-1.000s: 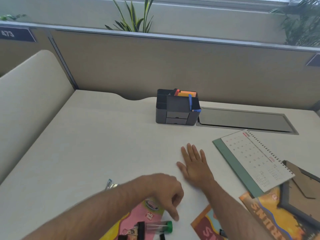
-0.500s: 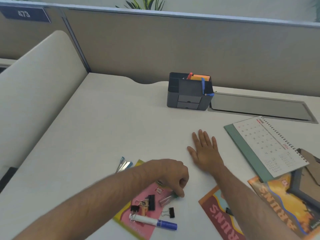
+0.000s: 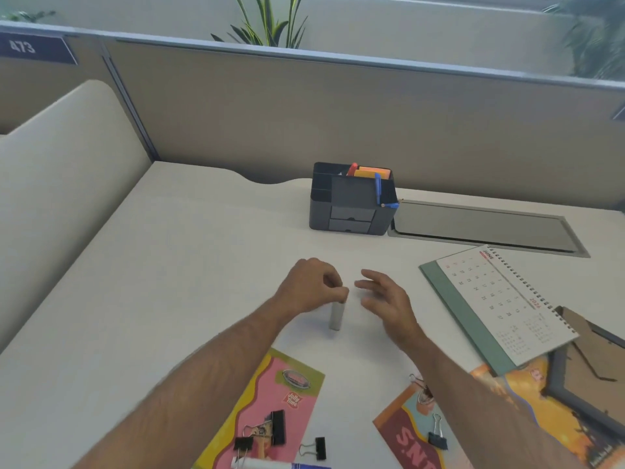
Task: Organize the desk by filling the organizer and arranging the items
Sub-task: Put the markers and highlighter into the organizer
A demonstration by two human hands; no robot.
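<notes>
- Two hands working mid-worktop (image 3: 169, 265) — left hand (image 3: 313, 286) pinching a small clear tube (image 3: 336, 315) by its top, upright; right hand (image 3: 385, 301) hovering spread, holding nothing.
- Light, rigid, likely slippery — gripping near the cap is suiting it; organizer (image 3: 351, 201) waiting beyond.

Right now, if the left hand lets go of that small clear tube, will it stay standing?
Probably not. The tube is tall, narrow and hangs upright from the left hand's pinch, so it would likely tip. It looks round, so it may roll, and it seems light.
</notes>
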